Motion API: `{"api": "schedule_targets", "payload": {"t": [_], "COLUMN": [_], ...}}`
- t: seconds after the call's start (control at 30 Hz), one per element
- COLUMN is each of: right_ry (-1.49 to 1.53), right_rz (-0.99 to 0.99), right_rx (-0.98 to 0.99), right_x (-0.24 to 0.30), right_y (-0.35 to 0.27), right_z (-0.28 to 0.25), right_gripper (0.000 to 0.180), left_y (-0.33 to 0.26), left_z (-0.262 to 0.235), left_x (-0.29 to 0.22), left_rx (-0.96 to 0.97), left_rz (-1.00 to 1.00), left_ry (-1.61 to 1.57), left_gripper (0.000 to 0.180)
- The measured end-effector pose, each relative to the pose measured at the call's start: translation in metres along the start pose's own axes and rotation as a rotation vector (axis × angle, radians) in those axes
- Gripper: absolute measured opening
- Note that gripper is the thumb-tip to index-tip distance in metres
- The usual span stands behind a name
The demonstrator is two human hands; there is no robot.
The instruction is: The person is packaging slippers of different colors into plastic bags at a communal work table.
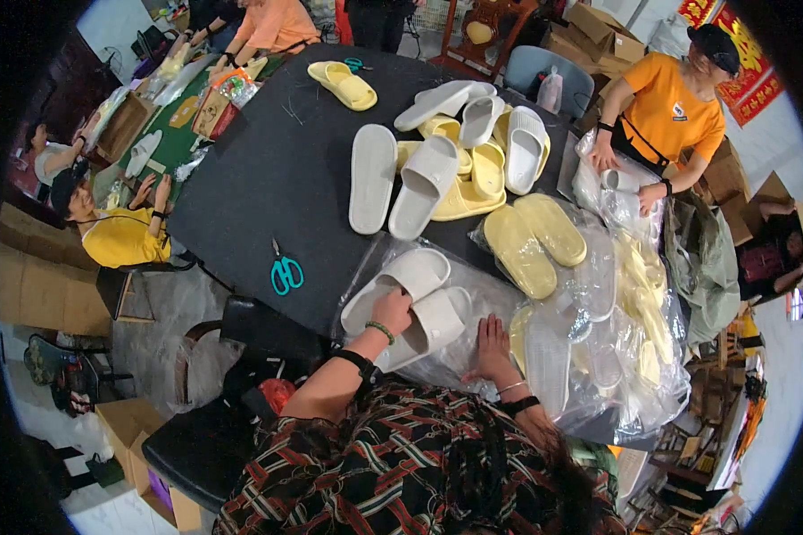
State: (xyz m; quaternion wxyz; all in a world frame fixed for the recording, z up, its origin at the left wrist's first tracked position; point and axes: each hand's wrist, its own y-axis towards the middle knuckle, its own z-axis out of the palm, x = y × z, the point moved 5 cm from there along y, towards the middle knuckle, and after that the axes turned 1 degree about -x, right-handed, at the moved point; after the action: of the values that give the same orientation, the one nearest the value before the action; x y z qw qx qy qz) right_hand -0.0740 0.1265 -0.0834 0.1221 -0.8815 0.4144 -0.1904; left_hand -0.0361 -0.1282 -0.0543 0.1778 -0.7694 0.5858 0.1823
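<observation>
Hands first: your left hand (pixel 393 310) curls over the heel end of a white slipper pair (pixel 410 303), fingers bent and pressing on it through a clear plastic bag (pixel 473 294); your right hand (pixel 493 346) lies open and flat, palm down, on the same bag just right of the pair. You have two white slippers there, side by side, touching, their long axes running from lower left to upper right, toes toward the far side of the black table (pixel 277 178). The pair sits at the table's near edge, just before you. To your left lies one pair of teal scissors (pixel 285 273), with bare black tabletop around it. To your right, two yellow slippers (pixel 533 239) rest on a heap of bagged pairs (pixel 616 330) that fills the table's right edge. Farther off, a loose pile of white and yellow slippers (pixel 459 160) crowds the centre; you cannot count it exactly. One yellow pair (pixel 343 85) lies at the far edge.
</observation>
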Motion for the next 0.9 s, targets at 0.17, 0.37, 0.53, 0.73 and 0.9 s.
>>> {"api": "schedule_targets", "payload": {"t": [0.17, 0.37, 0.53, 0.73, 0.9], "right_ry": [-0.002, -0.023, -0.064, -0.023, -0.074], "right_rz": [0.002, -0.011, 0.045, 0.014, 0.072], "right_rx": [0.0, -0.011, 0.072, -0.011, 0.018], "right_x": [-0.002, -0.002, -0.003, -0.005, -0.01], "right_y": [-0.006, -0.006, -0.001, -0.003, -0.009], "right_z": [0.002, 0.009, 0.011, 0.011, 0.011], "right_gripper": [0.154, 0.154, 0.154, 0.153, 0.152], "left_y": [-0.006, -0.01, -0.009, 0.023, 0.096], "left_z": [-0.006, -0.008, -0.051, -0.155, -0.264], "left_x": [-0.004, 0.006, 0.016, 0.081, 0.143], "left_rx": [-0.014, 0.032, 0.004, -0.183, -0.178], "left_rz": [-0.065, 0.06, 0.078, 0.096, -0.093], "left_ry": [-0.149, -0.169, -0.167, -0.087, 0.087], "left_gripper": [0.012, 0.012, 0.011, 0.012, 0.019]}}
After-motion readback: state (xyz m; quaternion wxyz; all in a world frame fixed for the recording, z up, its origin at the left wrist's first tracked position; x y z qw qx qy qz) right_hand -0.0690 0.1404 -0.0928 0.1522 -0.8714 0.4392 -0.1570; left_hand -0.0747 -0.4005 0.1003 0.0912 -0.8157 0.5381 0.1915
